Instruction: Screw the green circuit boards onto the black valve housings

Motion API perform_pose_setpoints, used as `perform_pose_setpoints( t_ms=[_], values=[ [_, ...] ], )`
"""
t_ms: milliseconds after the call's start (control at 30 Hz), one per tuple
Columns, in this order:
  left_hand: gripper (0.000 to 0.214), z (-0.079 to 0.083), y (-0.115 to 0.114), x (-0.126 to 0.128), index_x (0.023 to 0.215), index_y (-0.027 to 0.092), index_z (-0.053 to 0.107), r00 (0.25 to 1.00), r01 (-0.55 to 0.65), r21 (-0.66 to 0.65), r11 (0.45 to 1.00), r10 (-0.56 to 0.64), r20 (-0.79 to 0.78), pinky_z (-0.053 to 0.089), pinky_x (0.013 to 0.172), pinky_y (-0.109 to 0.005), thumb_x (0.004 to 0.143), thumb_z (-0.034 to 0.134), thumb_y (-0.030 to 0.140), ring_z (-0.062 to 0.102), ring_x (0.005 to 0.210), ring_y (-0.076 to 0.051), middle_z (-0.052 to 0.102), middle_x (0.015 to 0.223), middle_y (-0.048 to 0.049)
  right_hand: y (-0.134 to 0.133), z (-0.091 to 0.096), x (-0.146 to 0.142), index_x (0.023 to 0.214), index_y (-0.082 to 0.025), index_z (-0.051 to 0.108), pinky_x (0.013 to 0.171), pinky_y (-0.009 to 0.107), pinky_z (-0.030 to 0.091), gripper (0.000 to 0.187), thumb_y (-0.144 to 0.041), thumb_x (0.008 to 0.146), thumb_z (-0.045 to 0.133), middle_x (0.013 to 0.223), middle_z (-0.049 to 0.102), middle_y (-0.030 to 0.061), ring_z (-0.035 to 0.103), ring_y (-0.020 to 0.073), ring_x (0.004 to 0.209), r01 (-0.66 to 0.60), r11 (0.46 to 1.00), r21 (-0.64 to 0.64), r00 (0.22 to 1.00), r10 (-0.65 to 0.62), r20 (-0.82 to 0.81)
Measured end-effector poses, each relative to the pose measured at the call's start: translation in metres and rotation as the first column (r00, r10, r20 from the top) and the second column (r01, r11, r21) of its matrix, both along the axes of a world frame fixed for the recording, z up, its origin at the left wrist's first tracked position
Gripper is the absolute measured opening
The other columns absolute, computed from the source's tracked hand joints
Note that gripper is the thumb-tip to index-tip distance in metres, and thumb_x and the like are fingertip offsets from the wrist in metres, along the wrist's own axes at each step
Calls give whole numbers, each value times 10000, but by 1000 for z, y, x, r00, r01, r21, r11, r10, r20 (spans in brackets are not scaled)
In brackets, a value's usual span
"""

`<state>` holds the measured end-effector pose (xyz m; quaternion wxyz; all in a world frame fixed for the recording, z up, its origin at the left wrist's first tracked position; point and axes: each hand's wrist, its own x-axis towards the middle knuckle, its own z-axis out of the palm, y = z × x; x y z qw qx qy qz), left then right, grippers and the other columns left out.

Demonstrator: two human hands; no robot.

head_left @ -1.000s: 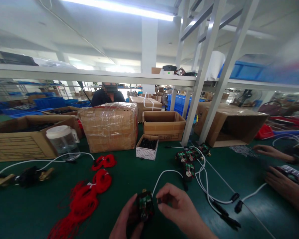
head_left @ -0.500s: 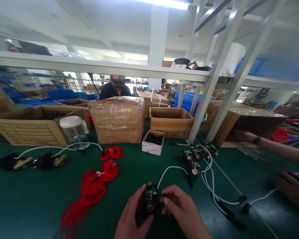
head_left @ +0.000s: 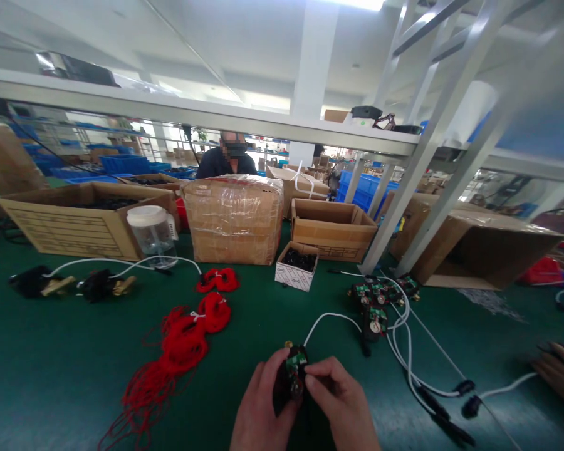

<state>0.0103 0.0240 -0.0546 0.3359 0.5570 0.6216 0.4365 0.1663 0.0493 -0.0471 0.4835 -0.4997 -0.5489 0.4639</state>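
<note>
Head view showed the left hand (head_left: 258,413) clamped around a small black module (head_left: 292,374) with a green circuit board on its face, held low at centre just above the green table (head_left: 75,369). The right hand (head_left: 345,407) was curled, with thumb and forefinger pinched against the module's right side, so the two hands met on it. A white cable (head_left: 329,317) ran from the module's top toward a cluster of similar modules (head_left: 373,302) further back on the right.

No writing could be read. The small white box (head_left: 291,275) of black parts carried dark print on its side, the clear jar (head_left: 153,238) had a white label by its lid, and the open carton (head_left: 333,233) had printed lines on its front, all too small to make out. Red cord bundles (head_left: 183,341) lay to the left of the hands.

A second earlier the right hand had been apart from the module, pinching something tiny beside it; it had since closed in until its fingertips touched the module. A co-worker's arm that had stretched to the big carton at the right half a second before was gone, and only that person's fingers (head_left: 561,373) showed at the right edge.
</note>
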Motion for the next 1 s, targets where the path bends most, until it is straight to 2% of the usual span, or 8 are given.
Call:
perform_pose_setpoints(
  t_ms=[267, 433, 533, 700, 800, 867, 933, 1000],
  values=[
    [564, 0, 1, -1, 1305, 307, 612, 1000, -15, 19, 1000, 15, 7, 530, 1015, -376, 759, 589, 168, 673, 1147, -226, 701, 1277, -27, -1, -2, -8, 832, -200, 732, 749, 340, 498, 414, -601, 745, 792, 816, 687, 46, 618, 236, 791, 0, 994, -113, 993, -14, -119],
    [536, 0, 2, -5, 1300, 309, 623, 999, 28, 25, 999, -27, -19, 543, 1013, -374, 777, 612, 189, 684, 1147, -227, 710, 1287, -26, 3, -10, -8, 842, -200, 682, 742, 329, 511, 353, -531, 779, 788, 807, 668, 32, 618, 218, 778, -30, 989, -147, 981, 1, -193],
    [547, 2, 3, -5, 1302, 304, 624, 999, 26, 30, 999, -25, -35, 539, 1019, -388, 769, 609, 180, 680, 1160, -235, 710, 1295, -32, 6, -14, -11, 864, -218, 632, 675, 297, 503, 370, -472, 703, 847, 755, 595, -12, 579, 189, 714, 35, 988, -150, 974, -67, -215],
    [567, 8, 3, -5, 1295, 298, 627, 999, 23, -21, 1000, -24, -30, 520, 1049, -426, 743, 609, 171, 667, 1192, -252, 704, 1310, -29, 1, -1, -18, 856, -223, 579, 667, 284, 480, 360, -476, 726, 799, 747, 558, -24, 550, 179, 707, 43, 989, -139, 974, -73, -215],
    [573, 10, 2, -7, 1298, 293, 616, 1000, 19, -30, 999, -20, -24, 496, 1082, -442, 734, 624, 190, 647, 1229, -262, 687, 1338, -24, 5, 16, -7, 880, -211, 591, 717, 294, 482, 277, -481, 874, 649, 798, 590, -3, 579, 194, 770, -65, 990, -127, 994, 53, -100],
    [589, 10, 2, -8, 1315, 288, 603, 999, 24, -41, 999, -26, -34, 484, 1094, -443, 733, 631, 200, 639, 1241, -266, 681, 1346, -28, 18, 28, 5, 983, -204, 630, 781, 306, 485, 183, -345, 965, 513, 922, 629, 31, 604, 211, 870, -90, 996, -29, 984, 93, 149],
    [606, 10, 1, -8, 1323, 285, 597, 999, 21, -49, 999, -23, -43, 475, 1101, -446, 724, 632, 197, 639, 1242, -270, 678, 1351, -31, 39, 38, 15, 1198, -207, 626, 910, 345, 461, 326, -129, 926, 464, 1206, 616, 85, 588, 244, 1069, -136, 986, 101, 808, 51, 587],
    [620, 9, 1, -9, 1324, 288, 596, 998, 13, -54, 998, -16, -58, 474, 1102, -448, 711, 635, 198, 639, 1243, -274, 677, 1355, -29, 62, 46, 21, 1364, -217, 559, 997, 423, 409, 586, 4, 826, 484, 1429, 510, 122, 513, 310, 1226, -199, 974, 110, 439, -12, 899]
  ],
)
